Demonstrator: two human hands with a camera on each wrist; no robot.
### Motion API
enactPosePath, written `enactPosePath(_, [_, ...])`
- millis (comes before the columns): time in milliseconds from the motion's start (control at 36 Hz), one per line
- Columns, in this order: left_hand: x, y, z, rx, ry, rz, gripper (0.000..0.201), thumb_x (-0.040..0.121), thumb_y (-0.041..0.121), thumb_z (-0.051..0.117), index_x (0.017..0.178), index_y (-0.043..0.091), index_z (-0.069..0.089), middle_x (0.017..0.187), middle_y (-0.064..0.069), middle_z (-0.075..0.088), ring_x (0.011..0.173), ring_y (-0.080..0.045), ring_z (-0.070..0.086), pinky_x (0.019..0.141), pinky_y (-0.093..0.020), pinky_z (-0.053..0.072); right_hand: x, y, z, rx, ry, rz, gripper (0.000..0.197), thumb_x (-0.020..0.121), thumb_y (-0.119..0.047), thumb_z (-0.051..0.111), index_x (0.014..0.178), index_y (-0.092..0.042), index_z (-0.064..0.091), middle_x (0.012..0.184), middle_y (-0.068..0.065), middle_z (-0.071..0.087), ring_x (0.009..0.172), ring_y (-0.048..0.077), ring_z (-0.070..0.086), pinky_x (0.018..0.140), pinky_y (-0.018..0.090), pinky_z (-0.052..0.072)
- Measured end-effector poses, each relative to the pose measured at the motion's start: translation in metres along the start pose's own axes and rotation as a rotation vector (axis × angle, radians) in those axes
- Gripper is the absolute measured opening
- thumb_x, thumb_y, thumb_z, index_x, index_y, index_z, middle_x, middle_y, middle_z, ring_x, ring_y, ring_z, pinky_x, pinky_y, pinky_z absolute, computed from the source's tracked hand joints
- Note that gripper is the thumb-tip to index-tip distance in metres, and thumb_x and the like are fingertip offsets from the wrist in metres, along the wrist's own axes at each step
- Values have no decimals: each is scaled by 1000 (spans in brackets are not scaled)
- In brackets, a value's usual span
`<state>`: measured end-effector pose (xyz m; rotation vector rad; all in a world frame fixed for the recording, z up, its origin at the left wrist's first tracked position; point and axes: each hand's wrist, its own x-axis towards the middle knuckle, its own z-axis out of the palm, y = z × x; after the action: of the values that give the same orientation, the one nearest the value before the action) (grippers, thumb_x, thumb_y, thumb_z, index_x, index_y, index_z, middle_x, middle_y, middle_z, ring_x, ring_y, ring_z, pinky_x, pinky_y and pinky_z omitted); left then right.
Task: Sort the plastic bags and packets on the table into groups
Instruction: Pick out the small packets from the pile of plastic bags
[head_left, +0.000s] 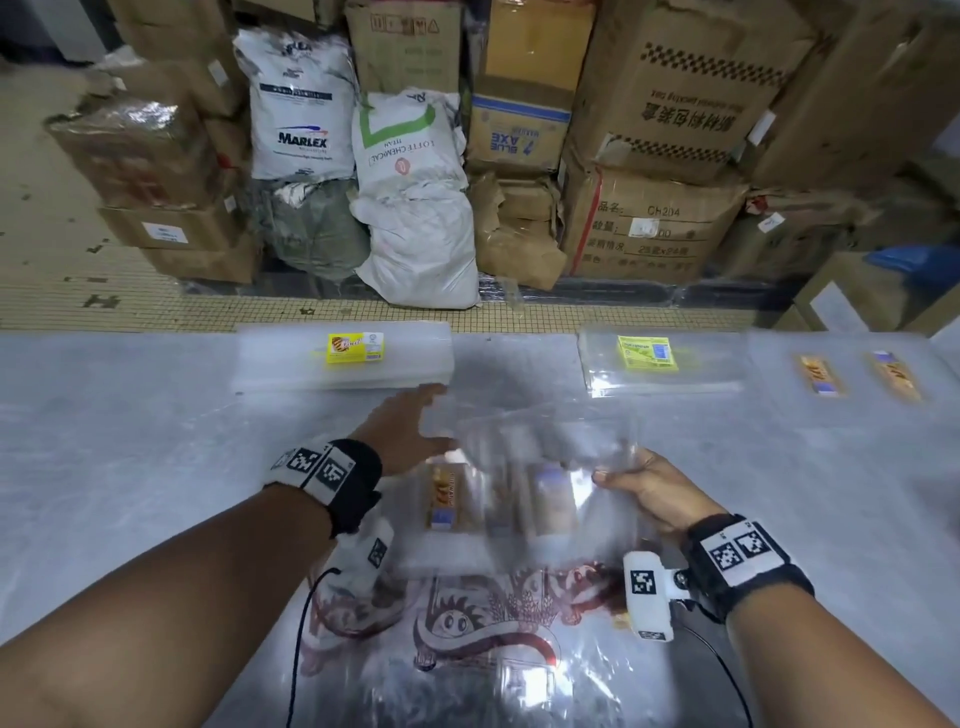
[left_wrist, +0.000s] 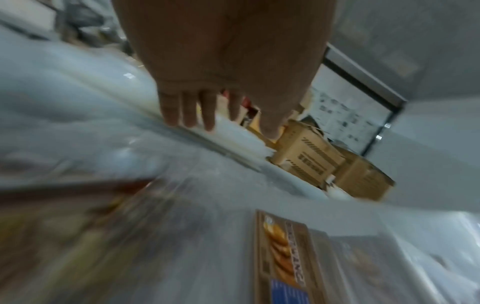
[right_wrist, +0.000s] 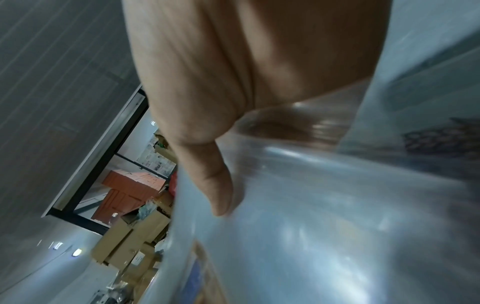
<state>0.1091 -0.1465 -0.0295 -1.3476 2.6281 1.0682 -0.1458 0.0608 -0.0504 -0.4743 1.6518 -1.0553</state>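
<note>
Item in hand: clear plastic bag (head_left: 545, 441) — thin, glossy, unprinted as far as the blur allows; lifted above the table (head_left: 130, 441) at centre, over a stack of biscuit packets (head_left: 447, 499).

Right hand (head_left: 649, 486): pinches the bag's right edge, thumb (right_wrist: 215, 185) pressed on top of the film, fingers underneath.

Left hand (head_left: 402, 431): fingers (left_wrist: 187, 109) straight and spread, holding nothing, reaching at the bag's left edge; whether it touches the film cannot be told through the blur.

Groups already laid out along the far edge:
- stack of clear bags with a yellow label (head_left: 343, 358), far left of centre
- thinner clear-bag pile with a yellow-and-blue label (head_left: 660, 364), far right of centre
- two biscuit packets (head_left: 857, 374), far right, just beside each other

Unsorted, near edge: large printed bag with a red cartoon design (head_left: 483, 639), under the packet stack.

Step judged in hand: carrying one clear bag off the mixed pile toward a matching group.

Next move calls for: choosing between the two clear-bag stacks by size, steadying the limp film with both hands, and laying it flat and square on top — it will likely slide or fold if dropped.
</note>
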Motion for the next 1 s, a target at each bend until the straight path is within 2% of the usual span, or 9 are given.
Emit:
enactPosePath(83, [-8,-29,6,-123,254,-300,65,92,40,64,146,16,40,147,-13,44,136,-31,40,112,-41,33,-5,-3,3,-63,6,15,28,89,1,63,116,-5,65,100,9,73,82,11,73,62,18,54])
enactPosePath(194, [-18,-61,19,-169,224,-544,57,94,38,57,138,4,49,141,-21,50,132,-35,46,109,-36,36,-1,2,5,-131,53,21,27,86,0,67,112,-9,63,106,9,73,99,23,68,73,25,50])
enactPosePath(250, [-22,-64,24,-194,235,-580,52,94,36,57,135,4,51,136,-21,53,125,-36,51,105,-38,43,0,2,8,-162,68,46,21,86,-1,68,106,-8,64,105,13,72,88,19,69,68,22,51])
enactPosePath(389, [-25,-59,22,-195,195,-579,41,97,24,54,129,-2,53,129,-22,58,120,-37,55,97,-36,44,-4,-7,17,-220,-14,84,14,90,-7,66,101,-14,65,88,-9,74,86,6,67,57,12,47])
enactPosePath(500, [-26,-57,17,-172,105,-522,42,101,24,47,133,-2,54,141,-18,52,128,-32,50,103,-31,38,-6,-14,26,-229,-47,110,14,90,-15,67,101,-21,61,94,-15,69,83,-5,62,63,13,45])
enactPosePath(611, [-28,-51,15,-197,59,-495,40,99,20,49,130,-5,55,140,-21,53,126,-33,51,104,-33,39,-8,-18,30,-166,-47,103,6,92,-18,65,96,-22,63,89,-15,69,67,-13,62,52,3,43])
enactPosePath(722, [-28,-49,15,-251,56,-490,38,96,19,54,127,-3,57,134,-17,57,121,-32,55,102,-35,42,-2,-9,30,-133,121,94,33,78,-41,78,93,-17,61,107,6,70,94,16,67,83,29,51])
enactPosePath(861, [-25,-47,14,-214,14,-507,38,97,18,55,127,-4,54,129,-19,59,119,-34,57,98,-35,46,-2,2,21,-30,236,141,89,47,-63,90,112,-7,64,107,13,71,101,32,67,94,48,52])
enactPosePath(1000, [-25,-43,13,-171,-13,-546,23,95,21,60,105,1,65,119,-19,65,114,-34,60,86,-32,46,-5,2,13,-34,251,146,51,73,-41,81,111,-10,70,109,6,72,103,24,64,97,40,49])
